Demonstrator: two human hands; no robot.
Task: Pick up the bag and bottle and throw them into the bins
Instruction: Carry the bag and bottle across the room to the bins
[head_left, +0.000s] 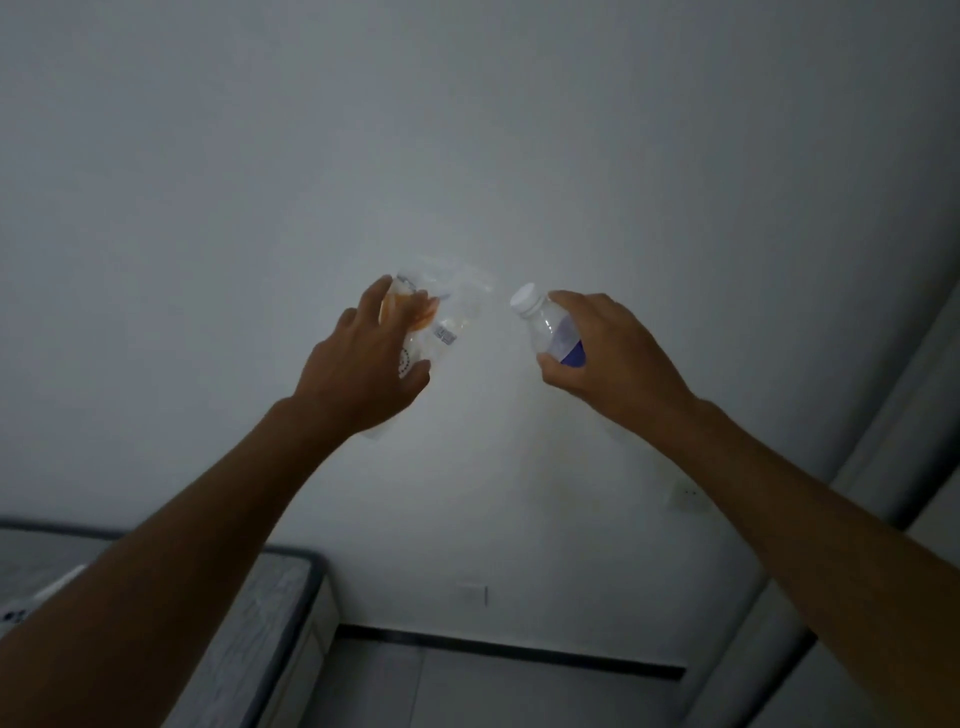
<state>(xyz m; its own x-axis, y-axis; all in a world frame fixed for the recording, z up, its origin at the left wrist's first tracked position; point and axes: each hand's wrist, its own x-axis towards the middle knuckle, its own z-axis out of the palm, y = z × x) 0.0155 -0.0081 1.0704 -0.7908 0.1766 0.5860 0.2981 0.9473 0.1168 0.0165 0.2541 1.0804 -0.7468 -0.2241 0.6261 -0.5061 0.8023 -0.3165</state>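
Our left hand (363, 369) grasps a crumpled clear bag (441, 317); our right hand (613, 358) wraps a clear bottle (550, 327) with a white cap, both raised before a pale wall (467, 130). A bed (280, 587) lies lower left. No bins show, so we should find them first, keeping each grip firm until each item is over its bin.

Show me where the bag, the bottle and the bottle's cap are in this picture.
bag (447, 317): head view, on the clear plastic above the left hand's thumb.
bottle (550, 332): head view, on the clear shoulder below the neck.
cap (523, 297): head view, on the white top.
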